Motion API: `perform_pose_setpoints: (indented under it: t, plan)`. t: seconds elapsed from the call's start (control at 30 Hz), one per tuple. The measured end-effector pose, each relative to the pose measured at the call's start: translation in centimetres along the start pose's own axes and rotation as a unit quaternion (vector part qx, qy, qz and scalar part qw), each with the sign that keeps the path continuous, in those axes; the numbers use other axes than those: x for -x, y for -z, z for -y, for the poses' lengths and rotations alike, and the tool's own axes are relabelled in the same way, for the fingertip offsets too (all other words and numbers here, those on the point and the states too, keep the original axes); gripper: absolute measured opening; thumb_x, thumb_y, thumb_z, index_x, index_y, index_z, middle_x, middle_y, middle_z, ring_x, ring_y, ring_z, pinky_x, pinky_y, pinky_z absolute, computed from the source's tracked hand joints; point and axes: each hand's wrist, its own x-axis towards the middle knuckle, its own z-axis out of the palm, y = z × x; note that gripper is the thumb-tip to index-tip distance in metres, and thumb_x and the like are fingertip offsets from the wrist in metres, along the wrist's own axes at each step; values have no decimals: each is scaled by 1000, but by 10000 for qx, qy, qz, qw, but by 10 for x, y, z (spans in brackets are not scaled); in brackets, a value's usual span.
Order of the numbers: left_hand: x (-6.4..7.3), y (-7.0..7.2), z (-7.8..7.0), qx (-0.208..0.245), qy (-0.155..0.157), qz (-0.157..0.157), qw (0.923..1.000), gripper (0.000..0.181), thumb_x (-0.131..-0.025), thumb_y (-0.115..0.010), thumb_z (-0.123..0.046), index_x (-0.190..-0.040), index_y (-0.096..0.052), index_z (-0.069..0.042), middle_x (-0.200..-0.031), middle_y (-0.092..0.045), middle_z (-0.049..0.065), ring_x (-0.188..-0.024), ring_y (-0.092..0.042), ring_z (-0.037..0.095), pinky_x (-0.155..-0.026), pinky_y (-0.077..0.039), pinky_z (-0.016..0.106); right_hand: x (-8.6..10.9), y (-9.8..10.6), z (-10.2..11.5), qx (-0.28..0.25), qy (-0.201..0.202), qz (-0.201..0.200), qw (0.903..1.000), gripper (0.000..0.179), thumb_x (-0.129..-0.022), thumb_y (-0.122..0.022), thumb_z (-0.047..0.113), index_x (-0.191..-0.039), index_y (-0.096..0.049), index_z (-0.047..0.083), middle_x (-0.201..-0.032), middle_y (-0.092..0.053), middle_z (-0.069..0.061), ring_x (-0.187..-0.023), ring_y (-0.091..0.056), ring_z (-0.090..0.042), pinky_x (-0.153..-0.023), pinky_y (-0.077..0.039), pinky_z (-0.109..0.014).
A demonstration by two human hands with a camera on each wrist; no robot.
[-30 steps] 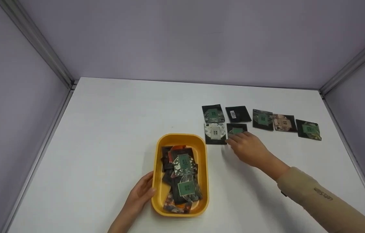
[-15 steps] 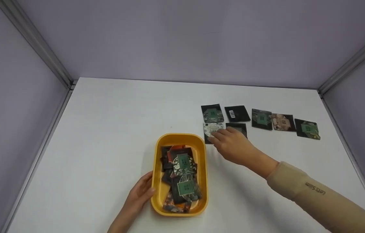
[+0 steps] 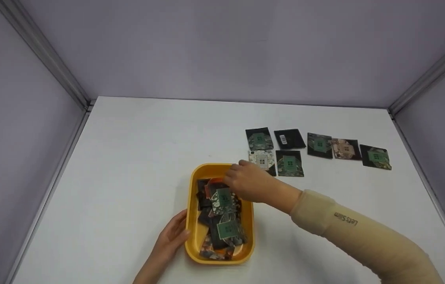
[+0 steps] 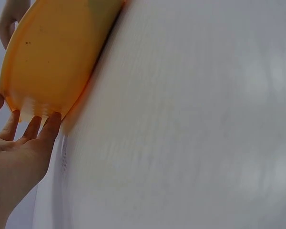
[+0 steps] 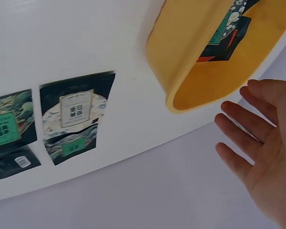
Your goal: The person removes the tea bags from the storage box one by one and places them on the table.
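Note:
A yellow plastic tray (image 3: 248, 252) stands on the table with a loose pile of flat printed sachets (image 3: 228, 228) in it. My left hand (image 3: 171, 236) rests against its left side; in the left wrist view the fingertips and thumb touch the outside wall. Over the tray's far right corner is my right hand (image 3: 252, 181). In the right wrist view its fingers (image 5: 245, 119) are loosely spread and hold nothing. A pale-labelled sachet (image 3: 262, 159) lies just beyond that hand, partly covered. Beside it lies a dark sachet with a green label (image 3: 290, 163).
Farther back lie a green-labelled sachet (image 3: 259, 139) and a black one (image 3: 289, 139) with its barcode up. Three more sachets (image 3: 346, 149) form a row to the right. Pale walls (image 3: 230, 51) enclose the white table (image 3: 128, 157) at the back and sides.
My right hand has moved left from the green-labelled sachet, across the pale-labelled one, to above the tray. That green-labelled sachet is now uncovered. My left hand and the tray stay put.

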Motion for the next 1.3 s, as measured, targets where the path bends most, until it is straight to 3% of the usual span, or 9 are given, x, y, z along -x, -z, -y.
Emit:
perform_pose_setpoints:
  t: [0.23,0.47,0.67,0.77,0.9,1.03,1.1,1.2,1.3]
  plan:
    - [0,-2,2,24,50,-30,10000,75,-95,-65,-42,-154,-32,-10,-160,-28,14,-146,-26,33,-116,-29,47,-21,-6,17,-394,-383,635,9965,16,-96,-66,20,-104,-73,9,-91,-72,-3,-86,-67,-19,-83,-58,-36]
    - [0,-1,2,-14,45,7,10000,75,-95,-65,-43,-154,-32,-10,-160,-28,14,-146,-26,33,-116,-30,47,-33,-11,32,178,-951,1391,9855,21,-97,-62,25,-88,-71,9,-75,-66,-4,-72,-60,-20,-73,-55,-34]
    - [1,0,4,-25,-89,28,10000,74,-97,-64,-39,-155,-30,-9,-160,-27,15,-147,-25,34,-115,-32,46,-38,-19,47,437,-1117,1884,9747,34,-91,-65,39,-75,-68,10,-61,-53,-1,-66,-54,-19,-66,-50,-32]
    - [1,-1,5,44,-170,47,9998,72,-98,-63,-36,-155,-29,-7,-160,-27,15,-147,-25,33,-114,-34,43,-40,-23,53,427,-1143,2321,9650,43,-89,-65,51,-80,-69,9,-63,-54,-2,-69,-56,-18,-68,-52,-32]
    - [2,-1,6,22,-140,12,9999,73,-97,-64,-37,-155,-30,-8,-160,-27,15,-147,-25,33,-114,-34,43,-43,-27,57,438,-1160,2773,9527,58,-86,-63,63,-100,-69,7,-74,-62,-5,-73,-57,-19,-69,-52,-32]
    - [2,-1,5,-21,-127,7,9999,74,-97,-64,-38,-155,-30,-8,-160,-27,15,-147,-26,33,-114,-33,44,-44,-28,59,434,-1168,2838,9508,63,-84,-66,65,-109,-69,7,-79,-65,-5,-70,-56,-19,-65,-52,-32]
    - [1,0,5,-50,-107,8,9999,74,-96,-64,-39,-154,-30,-8,-160,-27,15,-147,-26,33,-115,-32,45,-45,-28,59,414,-1158,2834,9511,58,-86,-66,60,-111,-68,7,-79,-63,-5,-68,-54,-19,-65,-52,-33]
    - [1,0,4,-81,-102,16,9999,74,-96,-65,-39,-154,-31,-9,-160,-27,14,-147,-26,32,-115,-32,45,-46,-27,59,416,-1193,2702,9545,46,-89,-66,51,-104,-68,8,-72,-60,-3,-63,-53,-19,-61,-52,-32]
    - [0,0,4,-135,-136,6,9998,73,-96,-65,-39,-154,-32,-9,-160,-28,14,-147,-26,33,-115,-32,45,-47,-26,60,458,-1179,2539,9589,47,-90,-63,56,-98,-68,9,-69,-58,-2,-61,-53,-18,-59,-52,-31]
